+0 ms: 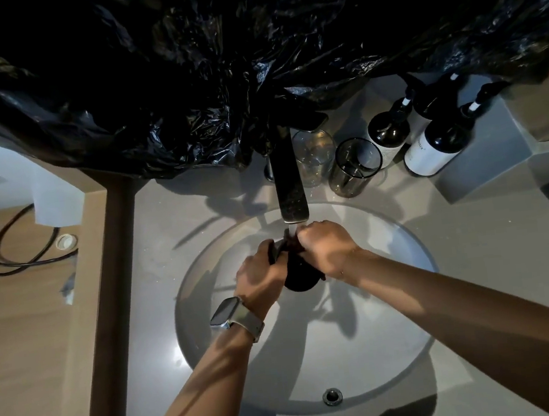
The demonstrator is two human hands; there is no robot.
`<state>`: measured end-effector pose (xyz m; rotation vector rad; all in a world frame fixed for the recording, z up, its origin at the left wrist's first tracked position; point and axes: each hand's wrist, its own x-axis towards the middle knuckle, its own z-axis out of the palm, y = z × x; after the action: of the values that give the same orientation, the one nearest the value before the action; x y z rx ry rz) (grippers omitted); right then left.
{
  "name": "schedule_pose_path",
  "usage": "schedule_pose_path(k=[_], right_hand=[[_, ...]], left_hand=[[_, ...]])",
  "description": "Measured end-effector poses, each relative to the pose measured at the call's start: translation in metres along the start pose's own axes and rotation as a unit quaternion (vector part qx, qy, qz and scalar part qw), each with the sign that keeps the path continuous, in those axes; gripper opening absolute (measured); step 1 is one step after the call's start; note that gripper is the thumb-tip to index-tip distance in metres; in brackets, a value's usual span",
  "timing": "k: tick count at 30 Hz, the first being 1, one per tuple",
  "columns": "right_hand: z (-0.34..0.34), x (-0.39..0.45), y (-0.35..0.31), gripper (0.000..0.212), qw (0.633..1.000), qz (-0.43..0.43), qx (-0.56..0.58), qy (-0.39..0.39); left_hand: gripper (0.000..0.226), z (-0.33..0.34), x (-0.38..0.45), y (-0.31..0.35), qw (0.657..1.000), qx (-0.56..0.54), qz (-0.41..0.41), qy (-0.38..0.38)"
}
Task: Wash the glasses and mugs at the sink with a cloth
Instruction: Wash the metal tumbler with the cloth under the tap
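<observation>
Over the sink (400, 357), both hands' grip closes on a dark mug (302, 274); bottle label (425, 154) unreadable.

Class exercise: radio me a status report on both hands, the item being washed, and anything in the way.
Left hand and right hand both in a grip on a dark mug under the running tap. Two glasses wait behind the basin. Nothing in the way.

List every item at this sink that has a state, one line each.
faucet: running, water falling onto the mug.
black mug: held under the stream over the basin.
left hand: grips the mug.
right hand: curled at the mug's top; cloth not clearly visible.
clear glass: upright on the counter, empty.
smoky glass: upright, empty.
pump bottles: upright, capped.
</observation>
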<state>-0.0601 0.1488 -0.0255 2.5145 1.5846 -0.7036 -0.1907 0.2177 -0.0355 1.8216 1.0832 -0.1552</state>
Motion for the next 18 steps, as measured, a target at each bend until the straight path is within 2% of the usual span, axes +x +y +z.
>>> schedule_pose_path(k=[2,3,6,7,8,10,14,16,18], right_hand=[[0.012,-0.002,0.001,0.027,0.989,0.078,0.125,0.003],[0.022,-0.004,0.001,0.027,0.968,0.127,0.216,-0.004],[0.043,-0.009,0.000,0.028,0.854,0.246,0.454,-0.062],[0.048,-0.011,-0.001,0.028,0.827,0.270,0.486,-0.081],[0.052,-0.013,-0.001,0.028,0.819,0.277,0.494,-0.090],[0.053,-0.016,0.000,0.025,0.852,0.251,0.454,-0.073],[0.029,-0.018,0.002,0.024,0.965,0.108,0.237,0.037],[0.014,-0.014,-0.001,0.027,0.991,0.047,0.101,0.070],[0.005,-0.011,-0.001,0.027,0.996,0.008,0.025,0.091]], left_hand=[[0.040,-0.001,0.003,-0.002,1.000,-0.009,-0.009,0.018],[0.034,-0.001,0.004,-0.003,0.999,-0.023,-0.022,0.024],[0.023,0.002,0.004,-0.005,0.998,-0.028,-0.039,0.026],[0.021,0.003,0.003,-0.006,0.999,-0.029,-0.040,0.022],[0.021,0.005,0.002,-0.008,0.998,-0.039,-0.041,0.016],[0.020,0.010,0.000,-0.012,0.996,-0.075,-0.047,0.000],[0.018,0.015,-0.006,-0.013,0.991,-0.122,-0.058,-0.007],[0.017,0.013,-0.005,-0.010,0.993,-0.108,-0.043,-0.002],[0.017,0.011,-0.006,-0.008,0.995,-0.096,-0.029,-0.002]])
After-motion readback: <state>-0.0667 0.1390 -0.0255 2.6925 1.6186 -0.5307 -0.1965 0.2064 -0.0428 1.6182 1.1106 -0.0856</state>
